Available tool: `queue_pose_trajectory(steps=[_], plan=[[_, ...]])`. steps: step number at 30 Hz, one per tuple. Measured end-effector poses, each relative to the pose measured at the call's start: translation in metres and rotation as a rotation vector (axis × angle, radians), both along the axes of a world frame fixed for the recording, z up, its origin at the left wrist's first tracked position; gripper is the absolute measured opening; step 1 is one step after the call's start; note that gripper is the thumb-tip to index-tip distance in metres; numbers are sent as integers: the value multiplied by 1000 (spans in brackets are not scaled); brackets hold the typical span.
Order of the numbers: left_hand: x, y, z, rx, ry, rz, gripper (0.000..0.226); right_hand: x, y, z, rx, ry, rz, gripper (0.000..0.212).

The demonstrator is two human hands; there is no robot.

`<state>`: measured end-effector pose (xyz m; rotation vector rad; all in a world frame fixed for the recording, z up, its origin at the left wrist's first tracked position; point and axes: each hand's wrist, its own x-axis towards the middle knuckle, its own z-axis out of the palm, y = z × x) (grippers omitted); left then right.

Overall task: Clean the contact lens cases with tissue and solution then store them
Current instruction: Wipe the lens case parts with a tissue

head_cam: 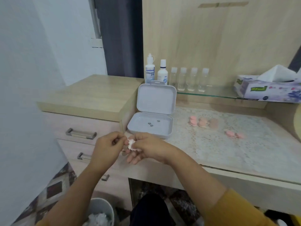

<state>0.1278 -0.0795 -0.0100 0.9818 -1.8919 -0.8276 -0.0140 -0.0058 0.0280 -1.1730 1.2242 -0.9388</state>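
Lace-covered desk (228,144); both hands (128,146) pinching crumpled white tissue (131,143); case hidden.

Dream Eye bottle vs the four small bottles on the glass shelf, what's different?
The Dream Eye bottle is opaque white with a blue printed label; the four small bottles are clear and unlabelled. It stands taller than they do and ends in a narrow dropper tip; theirs are short, blunt caps. It stands at the left end of the row; they stand to the right, on the glass shelf. All are upright and capped.
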Motion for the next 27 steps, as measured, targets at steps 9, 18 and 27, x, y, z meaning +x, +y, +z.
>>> queue_pose_trajectory(steps=[9,18,27], plan=[[90,-13,-68,164,-167,265,17,75,-36,-62,-114,598,45,16],[134,-22,-117,416,-423,345,20,132,-55,-120,34,683,82,45],[141,-14,-119,402,-440,442,25,132,-49,-123,36,717,84,39]])
